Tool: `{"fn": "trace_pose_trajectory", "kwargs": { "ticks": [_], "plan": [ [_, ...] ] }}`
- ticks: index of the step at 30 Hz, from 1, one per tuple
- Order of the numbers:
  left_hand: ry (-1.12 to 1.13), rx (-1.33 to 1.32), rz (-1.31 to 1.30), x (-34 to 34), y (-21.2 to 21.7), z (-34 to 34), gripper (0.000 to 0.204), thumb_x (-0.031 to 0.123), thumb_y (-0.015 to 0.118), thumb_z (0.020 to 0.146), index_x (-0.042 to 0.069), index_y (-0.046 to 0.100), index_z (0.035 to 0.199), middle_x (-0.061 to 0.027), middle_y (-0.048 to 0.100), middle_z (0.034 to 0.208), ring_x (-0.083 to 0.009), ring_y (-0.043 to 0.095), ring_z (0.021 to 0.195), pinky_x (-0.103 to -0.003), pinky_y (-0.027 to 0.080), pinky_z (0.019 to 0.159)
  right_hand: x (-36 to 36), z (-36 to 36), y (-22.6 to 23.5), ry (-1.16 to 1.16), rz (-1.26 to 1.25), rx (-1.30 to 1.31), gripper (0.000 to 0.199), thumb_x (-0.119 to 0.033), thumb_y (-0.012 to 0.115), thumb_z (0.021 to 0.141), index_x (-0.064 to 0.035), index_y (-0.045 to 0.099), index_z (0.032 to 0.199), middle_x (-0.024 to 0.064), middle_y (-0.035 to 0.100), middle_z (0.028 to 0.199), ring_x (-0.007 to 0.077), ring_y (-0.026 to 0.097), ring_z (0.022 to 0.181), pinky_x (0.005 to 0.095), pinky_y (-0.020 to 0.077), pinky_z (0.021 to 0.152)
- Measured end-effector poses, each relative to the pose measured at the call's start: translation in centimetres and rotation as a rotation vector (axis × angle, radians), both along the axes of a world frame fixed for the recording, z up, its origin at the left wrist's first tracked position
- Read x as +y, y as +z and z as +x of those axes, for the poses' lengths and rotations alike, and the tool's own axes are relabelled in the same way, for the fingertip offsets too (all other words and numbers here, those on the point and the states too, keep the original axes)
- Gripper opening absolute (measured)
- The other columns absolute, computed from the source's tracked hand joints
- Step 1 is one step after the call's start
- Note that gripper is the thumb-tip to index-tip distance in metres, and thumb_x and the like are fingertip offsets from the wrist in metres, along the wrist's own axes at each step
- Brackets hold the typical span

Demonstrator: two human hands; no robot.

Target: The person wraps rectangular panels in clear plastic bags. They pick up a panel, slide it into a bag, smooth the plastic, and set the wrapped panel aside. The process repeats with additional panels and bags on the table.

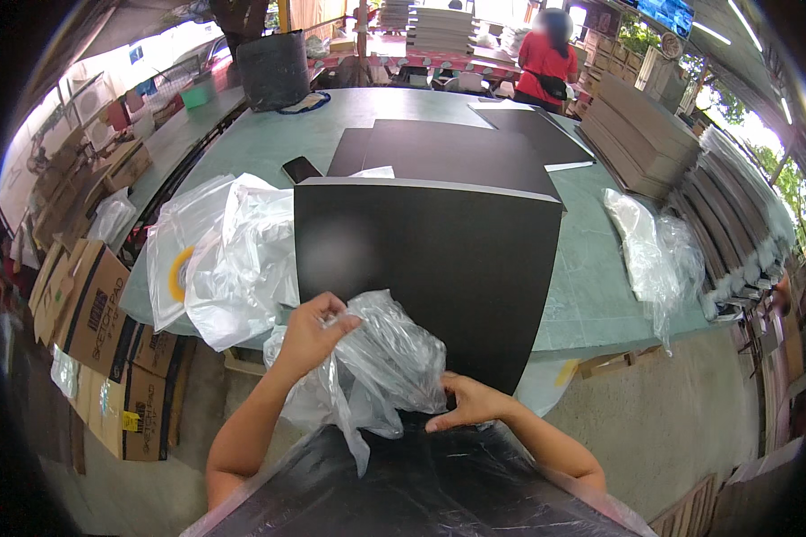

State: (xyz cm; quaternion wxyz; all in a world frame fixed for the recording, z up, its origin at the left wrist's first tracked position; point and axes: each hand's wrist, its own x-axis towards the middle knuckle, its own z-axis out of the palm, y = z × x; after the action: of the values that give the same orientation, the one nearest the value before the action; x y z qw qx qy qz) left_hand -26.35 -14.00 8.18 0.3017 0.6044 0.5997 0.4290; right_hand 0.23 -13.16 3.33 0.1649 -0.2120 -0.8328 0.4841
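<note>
My left hand (313, 333) grips the top of a crumpled clear plastic bag (381, 358). My right hand (467, 403) pinches the same bag at its lower right edge. The bag bunches over the near end of a large black sheet (430, 501) wrapped in clear film, close to my body. Beyond it a big black board (439, 259) lies flat on the green table (591, 295), its near edge overhanging toward me.
Loose clear plastic bags (224, 259) lie left on the table, more plastic (649, 251) at right. Further black boards (457, 148), a dark phone (301, 169), a black bin (274, 70). Cardboard boxes (98, 322) stand on the floor left. Stacked boards (654, 134) at right. A person in red (546, 63) stands far back.
</note>
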Motion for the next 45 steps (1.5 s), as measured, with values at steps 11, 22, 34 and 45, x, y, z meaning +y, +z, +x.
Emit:
{"fn": "trace_pose_trajectory", "kwargs": {
  "ticks": [11, 22, 34, 45],
  "plan": [
    [-0.102, 0.068, -0.097, -1.1, -0.9, -0.7, 0.025, 0.022, 0.066, 0.07, 0.0, 0.055, 0.077, -0.0076, 0.055, 0.067, -0.0127, 0.05, 0.064, -0.026, 0.04, 0.058, 2.9, 0.9, 2.9, -0.379, -0.651, 0.316, 0.026, -0.021, 0.062, 0.076, -0.0005, 0.057, 0.091, 0.0043, 0.059, 0.079, 0.0106, 0.055, 0.072, 0.0242, 0.0429, 0.067],
    [0.275, 0.026, 0.244, -2.5, -1.7, -4.7, 0.02, -0.001, 0.043, 0.078, 0.0, 0.055, 0.093, -0.0112, 0.055, 0.08, -0.021, 0.055, 0.076, -0.029, 0.044, 0.07, 3.0, 1.5, 1.7, -0.346, -0.886, 0.354, 0.024, -0.016, 0.068, 0.071, -0.0039, 0.051, 0.082, 0.0053, 0.055, 0.083, 0.0116, 0.052, 0.075, 0.0242, 0.0428, 0.066],
    [0.185, -0.015, 0.165, -1.5, -3.5, -3.1, 0.016, 0.001, 0.042, 0.082, -0.003, 0.054, 0.092, -0.0102, 0.057, 0.079, -0.0148, 0.056, 0.071, -0.025, 0.045, 0.066, 3.9, 0.0, 2.6, -0.307, -0.039, 0.235, 0.029, -0.019, 0.07, 0.067, -0.0032, 0.061, 0.089, 0.0069, 0.055, 0.091, 0.0166, 0.052, 0.084, 0.0277, 0.0419, 0.072],
    [-0.183, 0.15, 0.287, -4.9, 3.4, -0.1, 0.018, -0.009, 0.039, 0.064, 0.001, 0.047, 0.078, -0.008, 0.055, 0.076, -0.0155, 0.052, 0.064, -0.027, 0.041, 0.062, 2.1, -0.8, 5.0, -0.22, -0.794, 0.368, 0.016, -0.005, 0.062, 0.073, 0.0008, 0.06, 0.088, 0.0047, 0.062, 0.081, 0.0097, 0.056, 0.073, 0.0235, 0.0443, 0.067]
  ]
}}
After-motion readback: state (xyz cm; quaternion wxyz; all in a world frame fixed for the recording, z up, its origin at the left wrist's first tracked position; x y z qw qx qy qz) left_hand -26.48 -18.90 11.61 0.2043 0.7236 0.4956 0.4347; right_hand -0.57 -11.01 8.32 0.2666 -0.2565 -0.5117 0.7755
